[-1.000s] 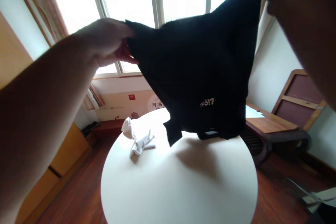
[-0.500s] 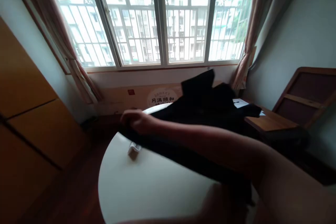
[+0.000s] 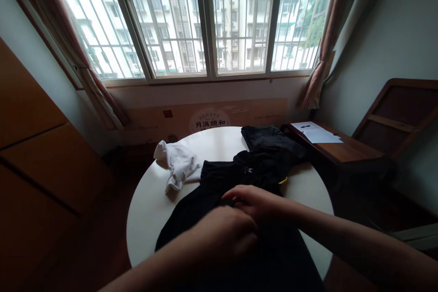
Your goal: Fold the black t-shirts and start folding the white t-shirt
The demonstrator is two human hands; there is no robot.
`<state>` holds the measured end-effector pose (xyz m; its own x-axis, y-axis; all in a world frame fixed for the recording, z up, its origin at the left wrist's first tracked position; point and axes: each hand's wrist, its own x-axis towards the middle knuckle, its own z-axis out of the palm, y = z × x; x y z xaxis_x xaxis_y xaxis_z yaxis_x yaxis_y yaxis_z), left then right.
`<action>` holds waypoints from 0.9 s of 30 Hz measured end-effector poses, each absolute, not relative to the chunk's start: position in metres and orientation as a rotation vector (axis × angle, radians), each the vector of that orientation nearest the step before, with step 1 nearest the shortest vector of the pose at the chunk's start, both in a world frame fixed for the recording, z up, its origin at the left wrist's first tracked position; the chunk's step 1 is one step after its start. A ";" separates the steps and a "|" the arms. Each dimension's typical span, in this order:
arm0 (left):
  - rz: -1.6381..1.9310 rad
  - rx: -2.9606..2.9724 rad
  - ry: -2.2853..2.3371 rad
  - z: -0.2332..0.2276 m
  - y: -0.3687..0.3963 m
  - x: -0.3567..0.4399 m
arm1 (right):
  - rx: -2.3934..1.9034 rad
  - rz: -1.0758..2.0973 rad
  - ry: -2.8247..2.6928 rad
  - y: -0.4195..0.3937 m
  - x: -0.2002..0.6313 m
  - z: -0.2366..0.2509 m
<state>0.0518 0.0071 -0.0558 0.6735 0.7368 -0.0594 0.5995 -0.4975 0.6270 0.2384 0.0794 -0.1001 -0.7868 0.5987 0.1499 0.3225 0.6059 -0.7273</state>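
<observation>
Round white table (image 3: 150,219), black garment (image 3: 212,200) spread, left hand (image 3: 222,232) and right hand (image 3: 253,200) pinching its cloth

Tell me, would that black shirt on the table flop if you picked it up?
Probably floppy: the black shirt lies flat with soft folds under both hands. It looks thin, so likely light. It shouldn't roll, though it might slide on the smooth white table.

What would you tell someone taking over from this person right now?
Left hand: resting on the black garment, fingers curled; grip unclear.
Right hand: on the same garment, fingertips pressing the fabric.
Black garment lies spread on the round white table; white cloth crumpled at its far left; another dark garment at the far edge.
Done: garment laid down. Left: it is not yet folded.
</observation>
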 end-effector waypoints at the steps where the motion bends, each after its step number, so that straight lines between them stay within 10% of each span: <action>1: 0.240 2.334 1.172 -0.055 0.026 0.041 | -0.840 0.931 -2.403 0.078 0.254 -0.104; 19: -0.043 2.252 2.111 -0.089 0.232 -0.016 | -1.013 0.862 -2.755 0.021 0.322 -0.140; 27: 0.460 2.133 2.352 -0.059 0.209 -0.061 | -1.136 1.513 -2.911 0.061 0.344 -0.115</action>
